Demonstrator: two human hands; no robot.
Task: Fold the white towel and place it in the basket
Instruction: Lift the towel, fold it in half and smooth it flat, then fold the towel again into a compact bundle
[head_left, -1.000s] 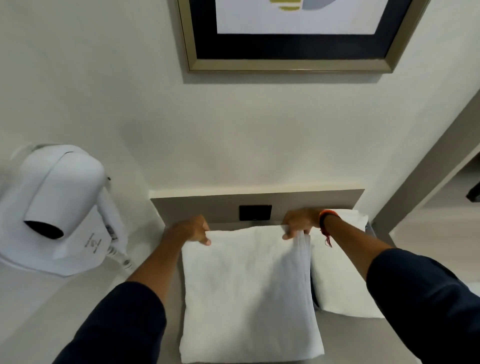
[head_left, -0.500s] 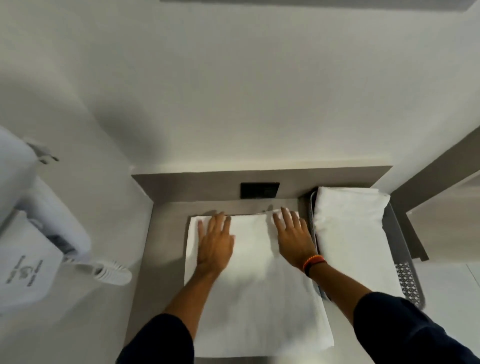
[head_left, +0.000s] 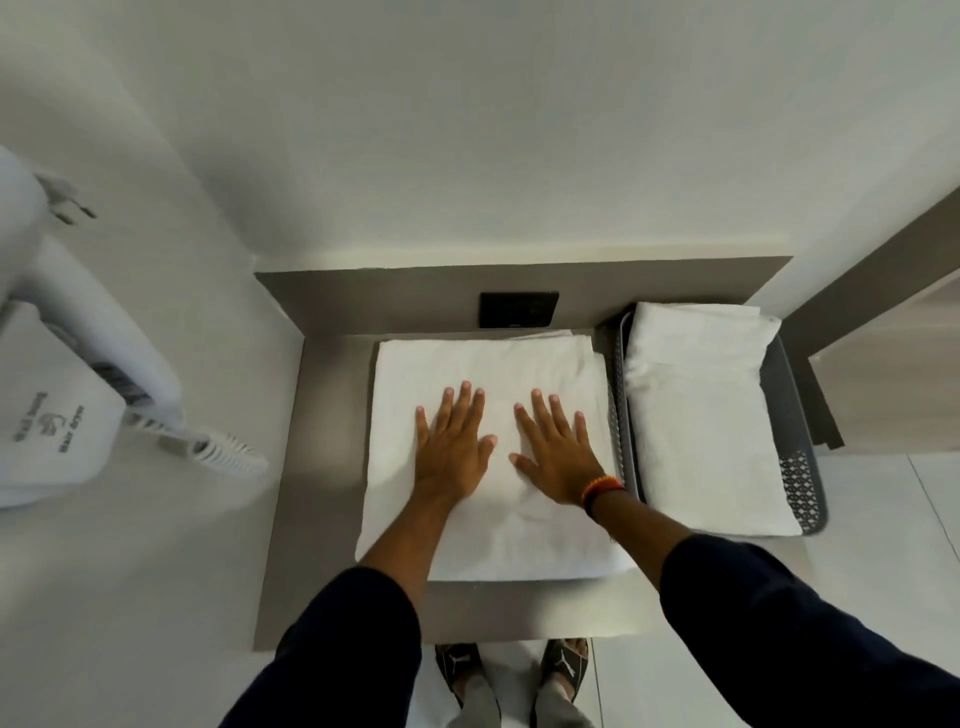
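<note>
A white towel (head_left: 483, 364), folded into a rough square, lies flat on the grey shelf (head_left: 322, 467). My left hand (head_left: 452, 447) rests palm down on its middle with fingers spread. Beside it, my right hand (head_left: 561, 452) also presses flat on the towel, an orange band on its wrist. Neither hand grips anything. To the right stands a dark grey perforated basket (head_left: 802, 483), touching the towel's right edge. Another folded white towel (head_left: 696, 415) fills most of the basket.
A white wall-mounted hair dryer (head_left: 78, 405) hangs at the left with a coiled cord. A black socket plate (head_left: 518, 309) sits on the shelf's back wall. My sandalled feet (head_left: 511, 670) show below the shelf's front edge. A wooden ledge (head_left: 883, 364) lies right of the basket.
Both hands let go of the towel's far edge, laid it flat and slid back toward me over its surface. My head tilted further down.
</note>
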